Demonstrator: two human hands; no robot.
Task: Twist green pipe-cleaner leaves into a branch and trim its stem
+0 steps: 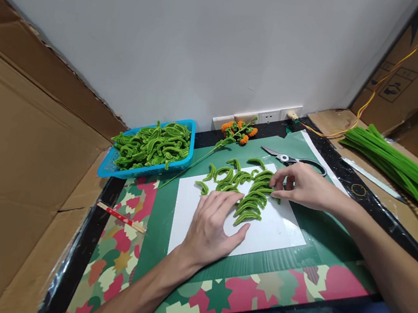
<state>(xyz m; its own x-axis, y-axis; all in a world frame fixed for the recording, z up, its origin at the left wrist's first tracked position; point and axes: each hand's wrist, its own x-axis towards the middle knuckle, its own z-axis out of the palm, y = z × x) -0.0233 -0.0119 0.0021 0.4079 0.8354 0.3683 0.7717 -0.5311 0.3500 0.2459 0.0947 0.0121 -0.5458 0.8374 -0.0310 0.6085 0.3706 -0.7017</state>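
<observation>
Several curved, folded pieces of fuzzy green pipe cleaner [250, 207] lie overlapping in a slanting row on a white sheet [258, 244]. More looped green pieces [224, 175] are scattered to the left and behind. My left hand [214, 226] rests over the sheet, thumb spread away, fingertips beside the scattered pieces and the row. At the right side of the row, my right hand [299, 185] has bent fingers and thumb drawn close together at the ends of the green pieces. Its fingertips pinch there, partly covering the piece they touch.
A blue basket [191, 148] heaped with green pieces stands back left. Behind the sheet lie an orange-flowered stem [227, 139] and scissors [286, 159]. Long green pipe cleaners [397, 168] lie at right, chopsticks [122, 218] at left. Cardboard [12, 146] and a wall bound the table.
</observation>
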